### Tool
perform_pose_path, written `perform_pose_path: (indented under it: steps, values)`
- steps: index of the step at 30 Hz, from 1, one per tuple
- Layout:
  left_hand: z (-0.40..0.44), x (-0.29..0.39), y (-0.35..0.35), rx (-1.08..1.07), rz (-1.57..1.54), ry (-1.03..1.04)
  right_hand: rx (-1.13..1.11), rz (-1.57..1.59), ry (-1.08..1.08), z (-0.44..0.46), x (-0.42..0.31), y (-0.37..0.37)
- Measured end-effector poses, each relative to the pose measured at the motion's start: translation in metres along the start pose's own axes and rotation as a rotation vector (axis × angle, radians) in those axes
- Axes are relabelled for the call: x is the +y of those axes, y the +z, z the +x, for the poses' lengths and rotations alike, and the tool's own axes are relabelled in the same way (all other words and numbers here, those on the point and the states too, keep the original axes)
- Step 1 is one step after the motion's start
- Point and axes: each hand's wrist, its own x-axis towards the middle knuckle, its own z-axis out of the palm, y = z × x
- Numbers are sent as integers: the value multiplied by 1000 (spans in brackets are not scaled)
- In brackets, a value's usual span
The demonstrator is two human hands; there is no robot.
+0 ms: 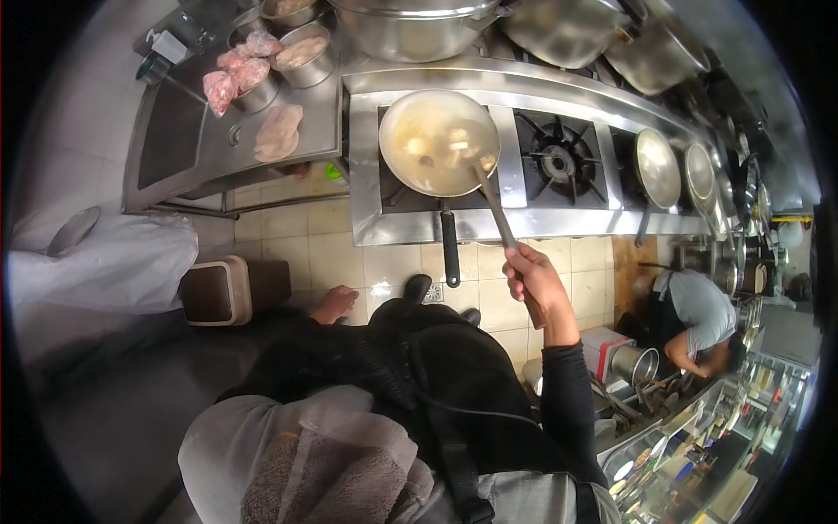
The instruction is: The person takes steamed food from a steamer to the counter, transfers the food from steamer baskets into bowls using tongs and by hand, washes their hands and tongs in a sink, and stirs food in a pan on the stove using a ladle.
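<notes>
My right hand [534, 278] is closed around the handle of a long ladle [497, 205], whose head rests inside a wide pan [410, 131]. The pan sits on the left burner, and pale, cloudy liquid with light spots shows in it. Its black handle [450, 244] points toward me, with no hand on it. Down at my left side hangs my left hand [336, 304], away from the stove, its fingers loosely curled and nothing visible in them.
A bare burner [559, 161] lies right of the pan, with more pans [658, 168] beyond. Raw meat [279, 133] and metal pots [304, 57] stand on the left counter. A brown bin [209, 293] is on the left. Another person [698, 306] bends at the right.
</notes>
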Motion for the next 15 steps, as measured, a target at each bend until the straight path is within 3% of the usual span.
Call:
perform_pose_path:
  steps: [6, 15]
  values:
    - [-39, 51, 12, -9, -29, 15, -37, 57, 65, -10, -17, 2]
    - [-15, 7, 8, 28, 0, -45, -64, -148, 58, 17, -36, 10]
